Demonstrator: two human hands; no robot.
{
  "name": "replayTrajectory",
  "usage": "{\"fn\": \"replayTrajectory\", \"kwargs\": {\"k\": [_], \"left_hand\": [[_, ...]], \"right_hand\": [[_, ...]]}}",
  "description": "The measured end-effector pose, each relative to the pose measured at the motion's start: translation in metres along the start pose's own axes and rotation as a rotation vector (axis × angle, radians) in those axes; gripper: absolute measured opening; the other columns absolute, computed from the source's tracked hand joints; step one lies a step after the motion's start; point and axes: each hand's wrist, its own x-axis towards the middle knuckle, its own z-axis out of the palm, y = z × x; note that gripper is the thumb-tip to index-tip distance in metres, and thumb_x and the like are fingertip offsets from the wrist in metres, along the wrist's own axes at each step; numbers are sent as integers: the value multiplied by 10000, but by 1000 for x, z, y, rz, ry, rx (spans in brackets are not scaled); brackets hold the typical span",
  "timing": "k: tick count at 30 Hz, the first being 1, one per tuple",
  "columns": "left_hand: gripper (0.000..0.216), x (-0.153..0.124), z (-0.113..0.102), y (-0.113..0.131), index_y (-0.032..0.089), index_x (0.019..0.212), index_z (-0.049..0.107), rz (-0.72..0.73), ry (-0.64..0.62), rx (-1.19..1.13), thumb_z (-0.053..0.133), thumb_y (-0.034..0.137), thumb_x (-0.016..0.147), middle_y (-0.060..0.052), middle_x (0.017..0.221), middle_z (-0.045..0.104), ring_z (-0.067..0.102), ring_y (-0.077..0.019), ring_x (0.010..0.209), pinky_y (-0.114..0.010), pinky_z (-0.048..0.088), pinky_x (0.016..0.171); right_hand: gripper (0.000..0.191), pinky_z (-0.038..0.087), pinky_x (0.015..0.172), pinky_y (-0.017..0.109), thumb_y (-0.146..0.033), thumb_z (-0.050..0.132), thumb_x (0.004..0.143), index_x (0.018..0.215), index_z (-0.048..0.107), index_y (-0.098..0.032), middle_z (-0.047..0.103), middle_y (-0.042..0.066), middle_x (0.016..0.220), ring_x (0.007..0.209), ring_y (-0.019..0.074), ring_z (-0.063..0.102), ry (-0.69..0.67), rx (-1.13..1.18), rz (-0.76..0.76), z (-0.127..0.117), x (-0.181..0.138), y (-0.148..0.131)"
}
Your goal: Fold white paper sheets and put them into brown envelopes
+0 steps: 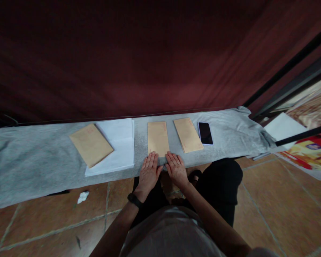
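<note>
My left hand (149,170) and my right hand (176,169) lie flat, fingers stretched out, side by side on the near edge of a grey cloth-covered bench (37,160). Their fingertips touch the near end of a brown envelope (157,138) lying lengthwise in the middle. A second brown envelope (187,134) lies just to its right, tilted slightly. A third brown envelope (91,144) rests at an angle on a stack of white paper (119,142) to the left. Neither hand holds anything.
A black phone (205,133) lies face up right of the envelopes. A dark red curtain (123,53) hangs behind the bench. White sheets (282,126) and a colourful poster (310,153) lie on the tiled floor at right. A paper scrap (83,196) lies below the bench.
</note>
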Motion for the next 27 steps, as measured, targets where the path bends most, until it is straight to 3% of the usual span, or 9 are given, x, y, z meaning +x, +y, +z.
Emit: {"fn": "replayTrajectory", "kwargs": {"k": [20,27], "left_hand": [[582,0,0,3,83,1541,401,-10,-10,3,384,382,1042,-173,1632,346,271,-285,1543,-491,288,1251],[581,0,0,3,89,1546,393,-18,-4,-13,382,357,1032,-171,1632,344,265,-275,1545,-490,293,1253]], "right_hand": [[475,256,1246,468,-263,410,1059,1519,464,-157,502,100,1557,1443,236,450,21,4,13,5,-2,0],[482,310,1233,482,-284,371,1066,1520,469,-158,514,108,1547,1463,235,432,17,85,25,1,5,1]]}}
